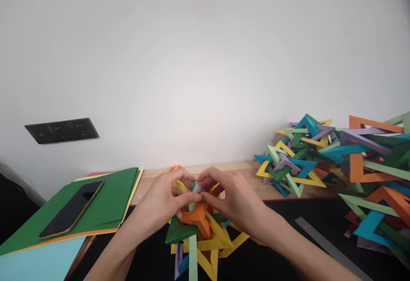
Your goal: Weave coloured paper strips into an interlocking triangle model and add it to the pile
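A modular origami model (200,221) of interlocked folded paper strips, in orange, yellow, greens, purple and blue, sits at the lower middle. Both of my hands are at its top, with thumbs nearly touching. My left hand (163,200) has its thumb and fingers closed on the paper from the left. From the right, my right hand (232,197) pinches a purple and orange part. The fingertips hide the exact spot where the strips meet. A light green strip hangs down at the front, beside a dark green one.
Finished paper models (288,161) are piled at the right, larger ones (378,170) nearest. A grey ruler (329,247) lies on the black mat. On the left, a phone (72,208) rests on green paper sheets (118,195). A black socket panel (62,130) is on the wall.
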`<state>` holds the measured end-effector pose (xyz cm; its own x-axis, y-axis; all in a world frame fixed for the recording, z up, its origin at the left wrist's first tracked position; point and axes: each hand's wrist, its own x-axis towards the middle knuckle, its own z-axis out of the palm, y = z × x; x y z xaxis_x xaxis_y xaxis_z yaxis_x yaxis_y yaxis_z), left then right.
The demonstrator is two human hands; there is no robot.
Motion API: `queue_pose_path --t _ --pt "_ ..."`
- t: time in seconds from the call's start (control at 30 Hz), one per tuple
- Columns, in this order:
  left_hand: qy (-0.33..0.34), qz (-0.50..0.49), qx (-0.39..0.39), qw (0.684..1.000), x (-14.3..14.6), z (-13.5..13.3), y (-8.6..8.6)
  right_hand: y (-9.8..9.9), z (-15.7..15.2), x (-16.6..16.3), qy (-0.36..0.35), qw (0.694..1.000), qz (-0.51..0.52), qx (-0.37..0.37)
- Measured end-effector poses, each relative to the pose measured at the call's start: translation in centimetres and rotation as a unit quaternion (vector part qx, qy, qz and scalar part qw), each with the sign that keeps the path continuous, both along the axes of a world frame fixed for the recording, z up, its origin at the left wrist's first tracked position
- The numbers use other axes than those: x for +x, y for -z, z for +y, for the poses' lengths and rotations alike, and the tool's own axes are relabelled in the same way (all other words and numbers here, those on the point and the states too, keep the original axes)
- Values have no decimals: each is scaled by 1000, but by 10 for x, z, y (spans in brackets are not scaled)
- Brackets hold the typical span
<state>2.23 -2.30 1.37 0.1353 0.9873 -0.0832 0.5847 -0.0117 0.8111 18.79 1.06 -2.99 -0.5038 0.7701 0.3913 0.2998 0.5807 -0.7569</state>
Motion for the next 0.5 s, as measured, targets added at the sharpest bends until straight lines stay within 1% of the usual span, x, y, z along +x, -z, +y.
queue_pose_path --t 0.13,0.2,0.33,0.5 --pt "23 11 0 1000 -3 0 2 -1 1 2 -34 999 16 -1" --pt "33 18 1 999 -6 0 3 -1 1 3 -43 999 19 11" --pt "42 26 -20 999 -10 1 3 0 2 4 -32 998 -7 56" --pt "41 14 -13 999 -7 1 3 2 3 3 -32 997 -11 66"
